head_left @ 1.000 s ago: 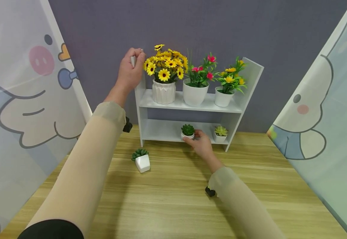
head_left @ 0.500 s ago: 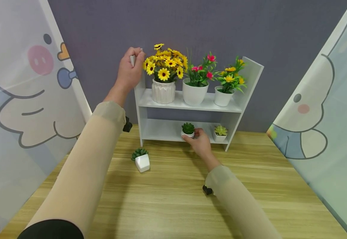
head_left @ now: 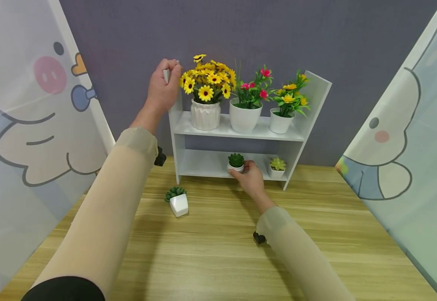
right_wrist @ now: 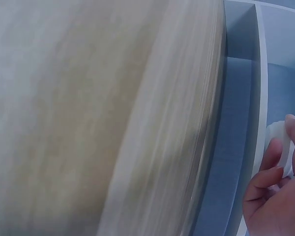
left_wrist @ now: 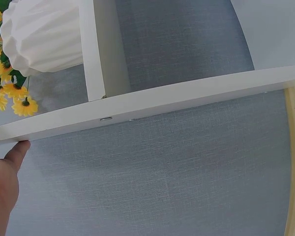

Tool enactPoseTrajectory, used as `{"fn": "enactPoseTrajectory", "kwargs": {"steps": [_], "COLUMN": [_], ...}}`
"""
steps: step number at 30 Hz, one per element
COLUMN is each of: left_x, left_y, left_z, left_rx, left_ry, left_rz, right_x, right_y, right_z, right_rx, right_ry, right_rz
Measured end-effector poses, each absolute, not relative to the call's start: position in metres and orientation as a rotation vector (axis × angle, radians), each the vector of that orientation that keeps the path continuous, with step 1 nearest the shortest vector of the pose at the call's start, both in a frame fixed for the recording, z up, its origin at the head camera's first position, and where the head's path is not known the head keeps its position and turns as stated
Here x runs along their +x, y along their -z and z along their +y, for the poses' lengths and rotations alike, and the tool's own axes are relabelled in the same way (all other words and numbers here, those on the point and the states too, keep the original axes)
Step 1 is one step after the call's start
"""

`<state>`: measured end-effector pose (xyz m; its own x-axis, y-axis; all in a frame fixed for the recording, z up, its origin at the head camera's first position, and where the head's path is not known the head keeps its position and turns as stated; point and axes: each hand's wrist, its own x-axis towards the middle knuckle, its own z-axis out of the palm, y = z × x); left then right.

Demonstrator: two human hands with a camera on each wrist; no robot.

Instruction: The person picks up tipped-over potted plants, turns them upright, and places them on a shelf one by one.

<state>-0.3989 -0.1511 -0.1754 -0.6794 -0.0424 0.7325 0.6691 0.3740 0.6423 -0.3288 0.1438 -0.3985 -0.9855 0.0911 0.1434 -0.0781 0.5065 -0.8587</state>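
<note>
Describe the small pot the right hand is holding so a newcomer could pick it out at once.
Find the white two-tier shelf against the grey wall and look at its lower tier. There the right hand grips a small round white pot with a dark green succulent; its neighbour, the pale green succulent, sits untouched further right.

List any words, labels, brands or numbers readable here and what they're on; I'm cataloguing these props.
None: no readable text shows in any view.
The white shelf, the white plant pots and the wooden table are unmarked.
The side curtains carry only cartoon animal drawings, no lettering.
</note>
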Motion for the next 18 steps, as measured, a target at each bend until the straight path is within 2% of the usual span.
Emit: {"fn": "enactPoseTrajectory", "kwargs": {"steps": [18], "left_x": [-0.3990], "left_y": [0.1746], "left_z": [-0.1517], "left_rx": [-0.537], "left_ry": [1.341], "left_rz": [-1.980], "right_x": [-0.3272], "right_y": [0.3998], "right_z": [0.1463], "right_rx": [-0.029], "right_ry": [-1.447], "right_rz": [-2.583]}}
